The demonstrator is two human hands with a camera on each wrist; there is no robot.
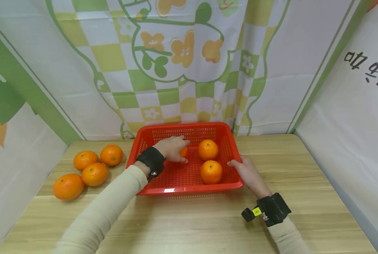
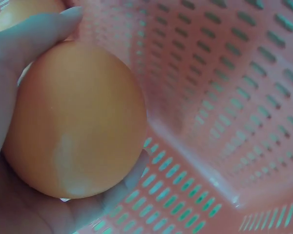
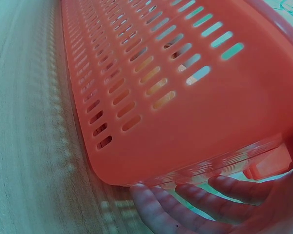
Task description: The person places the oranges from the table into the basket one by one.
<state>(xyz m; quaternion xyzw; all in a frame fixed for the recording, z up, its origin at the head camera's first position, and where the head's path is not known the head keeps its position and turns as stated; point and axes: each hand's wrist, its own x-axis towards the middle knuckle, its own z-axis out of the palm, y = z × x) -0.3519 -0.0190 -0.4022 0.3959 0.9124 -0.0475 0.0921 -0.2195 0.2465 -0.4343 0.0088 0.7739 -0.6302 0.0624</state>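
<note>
A red plastic basket [image 1: 186,188] with slotted walls stands on the wooden table, holding oranges. My left hand [image 1: 173,148] reaches down inside it and grips an orange [image 2: 80,122], thumb on one side and fingers curled round the other. From above, that hand hides most of this fruit. To its right in the basket lie two more oranges, a rear one [image 1: 208,150] and a front one [image 1: 211,172]. At the basket's right side my right hand [image 1: 247,173] holds the rim, its thumb over the edge and its fingers [image 3: 210,200] along the outside wall.
Several oranges [image 1: 95,174] sit in a group on the table [image 1: 189,225], left of the basket. Behind the basket hangs a patterned curtain [image 1: 182,98]. White printed panels close off the left and right sides. Both wrists wear black straps with cameras.
</note>
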